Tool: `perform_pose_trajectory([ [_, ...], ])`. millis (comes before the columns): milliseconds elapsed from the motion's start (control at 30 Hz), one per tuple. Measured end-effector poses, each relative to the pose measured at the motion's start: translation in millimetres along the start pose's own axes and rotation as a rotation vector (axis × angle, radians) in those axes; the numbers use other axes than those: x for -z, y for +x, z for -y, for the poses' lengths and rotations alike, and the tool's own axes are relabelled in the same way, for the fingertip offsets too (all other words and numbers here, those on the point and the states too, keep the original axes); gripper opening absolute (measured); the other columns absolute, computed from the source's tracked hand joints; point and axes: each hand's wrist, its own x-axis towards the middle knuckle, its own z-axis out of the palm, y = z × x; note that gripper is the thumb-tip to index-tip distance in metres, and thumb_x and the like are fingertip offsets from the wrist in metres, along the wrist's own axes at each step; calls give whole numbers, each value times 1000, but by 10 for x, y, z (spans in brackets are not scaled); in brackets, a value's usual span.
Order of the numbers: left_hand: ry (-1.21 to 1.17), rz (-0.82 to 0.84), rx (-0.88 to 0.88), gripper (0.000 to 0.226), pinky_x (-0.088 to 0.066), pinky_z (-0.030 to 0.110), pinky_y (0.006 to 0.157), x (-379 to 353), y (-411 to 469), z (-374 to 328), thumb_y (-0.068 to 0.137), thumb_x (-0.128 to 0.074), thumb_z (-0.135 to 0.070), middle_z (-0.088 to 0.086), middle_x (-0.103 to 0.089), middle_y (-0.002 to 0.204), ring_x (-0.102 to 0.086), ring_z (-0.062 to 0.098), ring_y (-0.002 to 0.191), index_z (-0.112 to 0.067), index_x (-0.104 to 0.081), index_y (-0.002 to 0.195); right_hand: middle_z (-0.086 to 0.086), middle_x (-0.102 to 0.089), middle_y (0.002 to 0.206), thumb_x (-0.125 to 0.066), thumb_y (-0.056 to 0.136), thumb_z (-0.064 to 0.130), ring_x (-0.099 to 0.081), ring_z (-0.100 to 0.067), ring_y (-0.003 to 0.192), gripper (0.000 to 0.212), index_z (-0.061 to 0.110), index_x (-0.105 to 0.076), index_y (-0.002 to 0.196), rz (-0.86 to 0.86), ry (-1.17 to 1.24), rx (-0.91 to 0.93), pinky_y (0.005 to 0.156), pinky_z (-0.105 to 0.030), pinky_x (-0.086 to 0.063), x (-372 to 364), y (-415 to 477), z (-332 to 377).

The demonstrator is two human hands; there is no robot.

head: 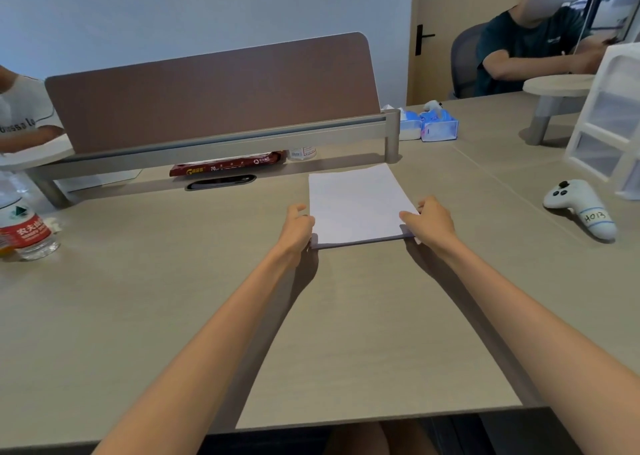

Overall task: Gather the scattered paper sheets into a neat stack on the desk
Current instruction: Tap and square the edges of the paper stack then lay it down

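Paper stack (356,205) btwn L hand (298,227) & R hand (433,222); fingers (408,216) curled, gripping sides.

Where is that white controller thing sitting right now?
In the head view, the white controller lies on the desk at the right, apart from the right hand that grips the paper stack, just in front of the white drawer unit.

Paper stack (356,205): white, flat on tabletop (173,298), edges roughly squared. Left hand (298,227): curled on near-left corner. Right hand (433,220): gripping near-right corner, thumb on top. Water bottle (29,233), red label: far left. White controller (578,208): well right. Brown divider panel (211,94): behind; red ream wrapper (225,165) beneath. Blue tissue packs (438,127): beside panel's right end.
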Motion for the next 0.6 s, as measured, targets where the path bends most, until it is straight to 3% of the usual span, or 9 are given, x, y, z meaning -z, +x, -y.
perform_pose_trajectory([
  [100, -49, -1, 8, 49, -46, 29, 67, 2, -22, -1, 94, -38, 1, 15, -50, 128, -55, 26, 102, -13, -33, 140, -8, -50, 103, -59, 84, 22, -50, -28, 90, 38, 2, -46, 114, 11, -51, 11, 69, -32, -39, -23, -58, 18],
  [267, -208, 56, 35, 54, -53, 20, 61, 116, -127, 7, 86, -43, 14, 7, -53, 111, -55, 11, 88, -12, -37, 133, -8, -50, 102, -58, 84, 20, -51, -29, 89, 38, 1, -45, 113, 33, -19, 16, 67, -34, -42, -6, -107, 26],
  [333, -21, 69, -23, 68, -53, 25, 81, 198, -126, 62, 80, -57, 14, 13, -48, 132, -55, 19, 110, -9, -35, 139, -10, -52, 106, -58, 84, 21, -51, -28, 90, 38, 2, -44, 114, 44, -10, 16, 67, -34, -41, 33, -110, -14],
  [400, 262, 61, -115, 78, -46, 29, 93, 238, -167, 122, 75, -70, 9, 15, -46, 138, -49, 25, 124, -7, -34, 141, -11, -53, 112, -58, 84, 20, -51, -28, 95, 43, 1, -44, 119, 35, -29, 34, 70, -34, -40, 74, -117, -63],
  [500, 446, -41, -228, 71, -50, 29, 82, 204, -237, 186, 73, -78, 1, 11, -57, 118, -56, 20, 106, -4, -41, 134, -12, -53, 118, -58, 82, 15, -51, -28, 103, 53, 1, -40, 130, 31, -35, 47, 77, -33, -41, 119, -141, -101],
  [600, 508, -120, -289, 62, -56, 40, 82, 152, -232, 203, 73, -81, -5, 10, -66, 102, -64, 21, 92, -5, -47, 124, -13, -54, 115, -57, 79, 8, -53, -28, 98, 53, 1, -39, 128, 53, -43, 51, 79, -36, -46, 134, -166, -102],
])
